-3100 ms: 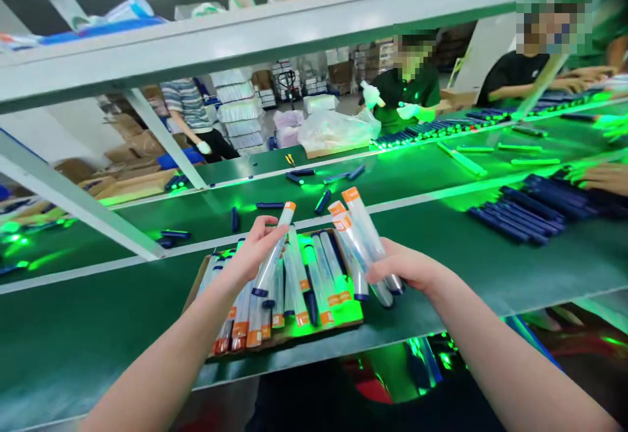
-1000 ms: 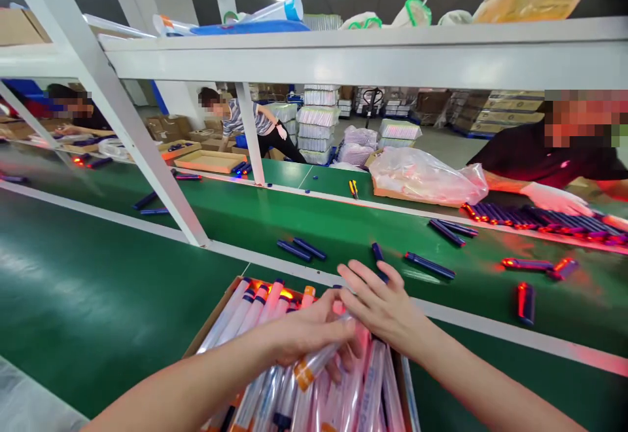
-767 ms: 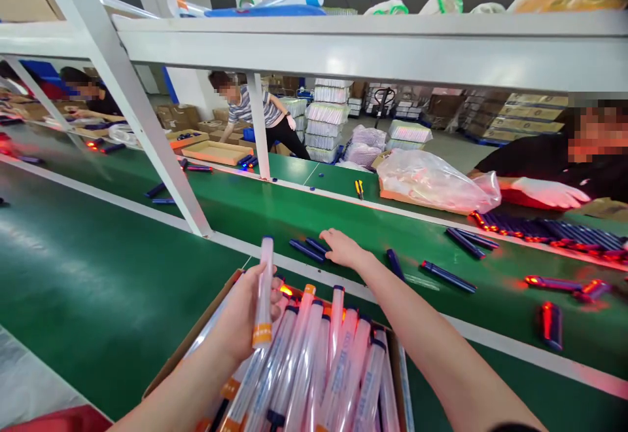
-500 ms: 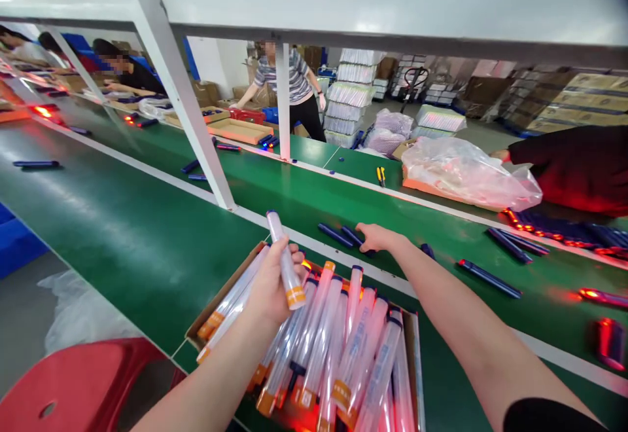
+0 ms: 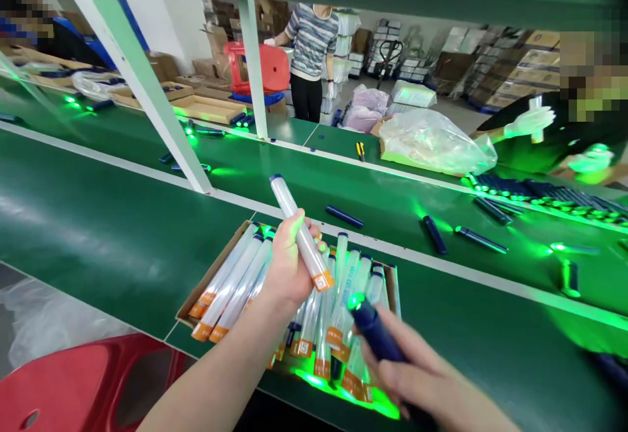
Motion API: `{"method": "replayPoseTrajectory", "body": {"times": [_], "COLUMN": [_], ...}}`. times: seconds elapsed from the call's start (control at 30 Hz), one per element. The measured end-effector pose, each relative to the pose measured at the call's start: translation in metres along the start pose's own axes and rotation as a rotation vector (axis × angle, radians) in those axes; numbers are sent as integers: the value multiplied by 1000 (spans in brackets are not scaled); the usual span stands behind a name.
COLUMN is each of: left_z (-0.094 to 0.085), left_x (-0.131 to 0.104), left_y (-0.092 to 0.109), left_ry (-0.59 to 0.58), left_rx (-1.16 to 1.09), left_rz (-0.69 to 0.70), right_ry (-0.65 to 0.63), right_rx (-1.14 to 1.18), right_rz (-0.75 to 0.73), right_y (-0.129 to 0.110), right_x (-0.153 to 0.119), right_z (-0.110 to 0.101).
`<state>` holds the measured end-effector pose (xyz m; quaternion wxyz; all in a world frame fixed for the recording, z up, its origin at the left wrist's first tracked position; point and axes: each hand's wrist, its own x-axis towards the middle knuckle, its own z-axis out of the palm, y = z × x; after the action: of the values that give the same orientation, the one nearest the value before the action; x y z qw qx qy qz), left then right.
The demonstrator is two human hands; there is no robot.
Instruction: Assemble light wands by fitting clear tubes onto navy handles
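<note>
My left hand (image 5: 289, 258) is closed around a frosted plastic tube (image 5: 294, 222) with a dark cap and an orange band at its lower end. It holds the tube tilted above an open cardboard box (image 5: 184, 307). Many similar clear tubes (image 5: 233, 281) lie in that box, side by side. My right hand (image 5: 417, 366) grips a dark blue light stick (image 5: 377, 330), whose tip glows green, over the box's right front side. The stick's far end is hidden by the hand. Beyond the box, a dark blue stick (image 5: 344, 216) lies on the green belt.
More blue sticks (image 5: 434, 234) lie to the right, some lit green. A white post (image 5: 142, 85) rises at left. Across the line, a gloved co-worker (image 5: 534, 121) works beside a plastic-covered tray (image 5: 436, 141). Another person (image 5: 311, 46) stands behind. A red stool (image 5: 59, 386) is at lower left.
My right hand has picked up a stick from the belt and brought it back over the box. The lights turned from red to green. The person behind now holds a red stool.
</note>
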<state>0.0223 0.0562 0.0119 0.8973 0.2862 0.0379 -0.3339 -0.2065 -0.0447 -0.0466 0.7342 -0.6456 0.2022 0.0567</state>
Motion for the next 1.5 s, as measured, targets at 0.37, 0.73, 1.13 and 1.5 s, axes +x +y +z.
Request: {"method": "replayPoseTrajectory", "body": {"times": [0.37,0.73,1.13,1.5], "left_z": [1,5,12,-2], "left_x": [-11,-10,-13,-10], "left_y": [-12,-9,-29,-21], "left_ry": [-30,-211,-134,124], "left_rx": [-22,50,123,557], "left_rz": [-112,-57,-189,56], "right_ry": [-6,33,258,524], "right_rx": [217,52,-170,-822], "right_rz": [18,84,102,83], "right_y": [-6,-13,-21,-101], "right_x": [11,11,8,165], "right_z": [64,78,99,-137]}}
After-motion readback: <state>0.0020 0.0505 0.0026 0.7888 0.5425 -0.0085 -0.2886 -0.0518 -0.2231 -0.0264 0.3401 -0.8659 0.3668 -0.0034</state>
